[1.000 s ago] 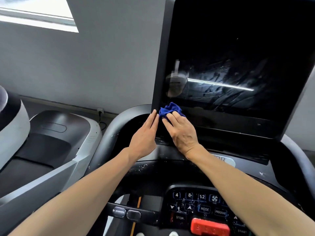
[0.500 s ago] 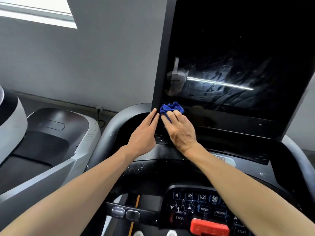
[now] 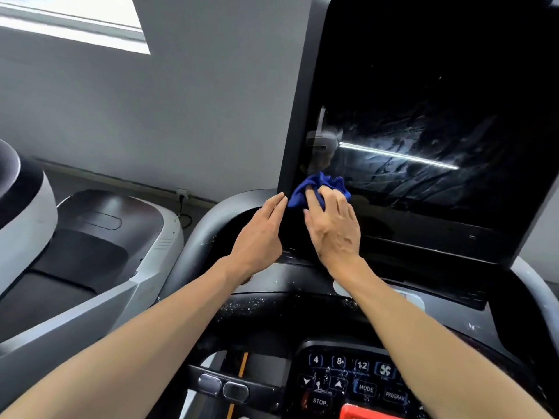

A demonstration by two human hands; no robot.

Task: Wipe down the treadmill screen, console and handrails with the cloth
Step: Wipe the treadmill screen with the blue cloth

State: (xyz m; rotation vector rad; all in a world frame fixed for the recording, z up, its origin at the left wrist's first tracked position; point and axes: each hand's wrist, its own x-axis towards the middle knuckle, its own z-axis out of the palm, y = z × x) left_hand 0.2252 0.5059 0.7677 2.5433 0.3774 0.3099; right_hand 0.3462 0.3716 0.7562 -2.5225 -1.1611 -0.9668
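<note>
Grey wall and a window strip stand behind the treadmill. From the head view, our right hand [image 3: 331,228] presses the bunched blue cloth [image 3: 317,189] against the screen [image 3: 423,131] at its lower left corner, fingers curled over it. Our left hand [image 3: 260,234] rests flat and straight-fingered beside the frame. Over the last second the cloth has barely shifted, so we judge the smeared glass, speckled console [image 3: 348,379] and handrail [image 3: 199,234] are yet unwiped.

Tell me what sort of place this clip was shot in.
Probably a gym or fitness room: a treadmill with a large screen and button console, and what looks like another exercise machine beside it.
</note>
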